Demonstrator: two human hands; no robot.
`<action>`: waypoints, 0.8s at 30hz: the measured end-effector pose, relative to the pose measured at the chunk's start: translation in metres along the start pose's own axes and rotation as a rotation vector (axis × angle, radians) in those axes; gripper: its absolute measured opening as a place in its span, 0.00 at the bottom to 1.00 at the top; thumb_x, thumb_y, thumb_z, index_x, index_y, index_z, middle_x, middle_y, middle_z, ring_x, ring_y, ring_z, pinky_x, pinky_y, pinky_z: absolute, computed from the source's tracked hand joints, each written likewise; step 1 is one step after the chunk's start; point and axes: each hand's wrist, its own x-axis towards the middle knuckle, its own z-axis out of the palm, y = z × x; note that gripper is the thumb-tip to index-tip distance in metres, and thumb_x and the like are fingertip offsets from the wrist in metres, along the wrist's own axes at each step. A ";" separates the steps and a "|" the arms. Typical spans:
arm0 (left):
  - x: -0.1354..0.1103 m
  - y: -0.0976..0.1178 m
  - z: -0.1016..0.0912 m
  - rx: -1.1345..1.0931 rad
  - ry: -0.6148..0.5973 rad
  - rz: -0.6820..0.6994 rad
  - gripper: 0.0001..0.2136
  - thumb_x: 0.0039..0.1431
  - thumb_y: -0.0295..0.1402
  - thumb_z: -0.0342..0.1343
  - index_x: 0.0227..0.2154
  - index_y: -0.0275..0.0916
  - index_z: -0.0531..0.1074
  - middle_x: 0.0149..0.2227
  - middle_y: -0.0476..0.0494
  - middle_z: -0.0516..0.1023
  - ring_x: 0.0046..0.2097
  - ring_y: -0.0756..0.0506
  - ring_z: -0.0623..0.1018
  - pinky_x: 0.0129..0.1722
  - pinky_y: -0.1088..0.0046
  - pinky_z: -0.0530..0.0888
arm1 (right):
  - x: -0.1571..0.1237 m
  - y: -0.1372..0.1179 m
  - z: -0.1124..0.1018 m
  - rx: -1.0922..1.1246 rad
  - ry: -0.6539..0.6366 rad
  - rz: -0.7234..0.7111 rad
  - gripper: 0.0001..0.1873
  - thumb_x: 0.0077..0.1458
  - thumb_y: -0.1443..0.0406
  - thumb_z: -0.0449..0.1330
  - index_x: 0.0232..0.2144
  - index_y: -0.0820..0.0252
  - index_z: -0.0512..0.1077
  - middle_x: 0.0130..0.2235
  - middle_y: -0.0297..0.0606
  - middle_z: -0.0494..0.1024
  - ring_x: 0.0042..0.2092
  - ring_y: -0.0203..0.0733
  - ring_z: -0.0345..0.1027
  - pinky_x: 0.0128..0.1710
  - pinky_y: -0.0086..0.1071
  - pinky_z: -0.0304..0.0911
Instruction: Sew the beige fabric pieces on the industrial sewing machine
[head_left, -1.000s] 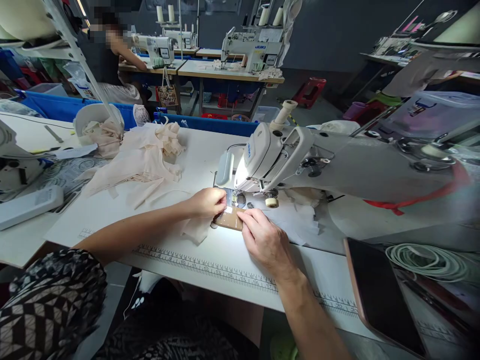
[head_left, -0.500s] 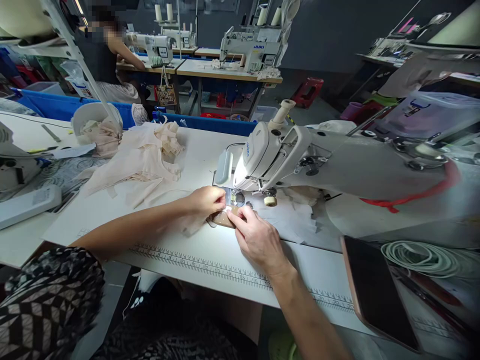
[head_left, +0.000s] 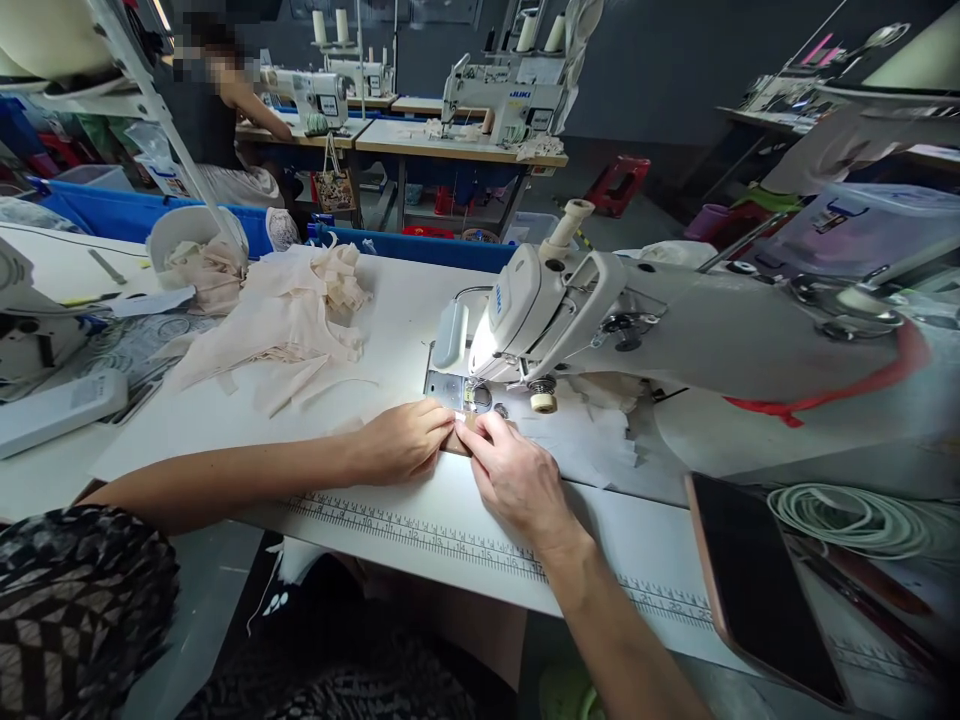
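Note:
Just in front of the needle of a sewing machine (head_left: pixel 517 310), my two hands meet over its metal plate. My left hand (head_left: pixel 405 440) has its fingers closed in a pinch on a small white piece of fabric (head_left: pixel 460 417). From the other side, my right hand (head_left: pixel 517 475) pinches the same piece between thumb and forefinger. Most of the piece is hidden by my fingertips. Under them shows a brown plate (head_left: pixel 457 443) set in the table. Pale fabric (head_left: pixel 577 430) lies under the machine arm, to the right of the needle.
Cream fabric pieces (head_left: pixel 277 310) are heaped at left, beside a white bin (head_left: pixel 191 240). A phone (head_left: pixel 757 580) and a coil of pale cord (head_left: pixel 847 515) lie at right. A printed ruler (head_left: pixel 450 545) runs along the front edge. A person (head_left: pixel 217 110) sits at another machine beyond.
My left hand has moved back toward me and turned, its fingertips now beside the right hand's at the white piece. My right hand has barely moved.

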 end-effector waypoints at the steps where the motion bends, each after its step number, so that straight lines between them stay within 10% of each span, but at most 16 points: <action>1: -0.001 0.001 0.000 0.001 -0.010 0.007 0.14 0.67 0.22 0.44 0.43 0.29 0.77 0.44 0.30 0.80 0.46 0.40 0.77 0.47 0.61 0.79 | 0.000 0.000 -0.001 0.002 0.003 0.003 0.20 0.64 0.72 0.52 0.50 0.57 0.79 0.39 0.42 0.78 0.35 0.42 0.68 0.30 0.34 0.61; 24: 0.029 0.000 0.021 0.068 -0.073 -0.158 0.11 0.66 0.27 0.47 0.36 0.31 0.75 0.43 0.29 0.75 0.45 0.37 0.72 0.42 0.61 0.74 | -0.011 0.031 0.010 0.069 0.171 0.197 0.22 0.63 0.71 0.48 0.46 0.57 0.81 0.40 0.43 0.81 0.34 0.43 0.73 0.31 0.34 0.68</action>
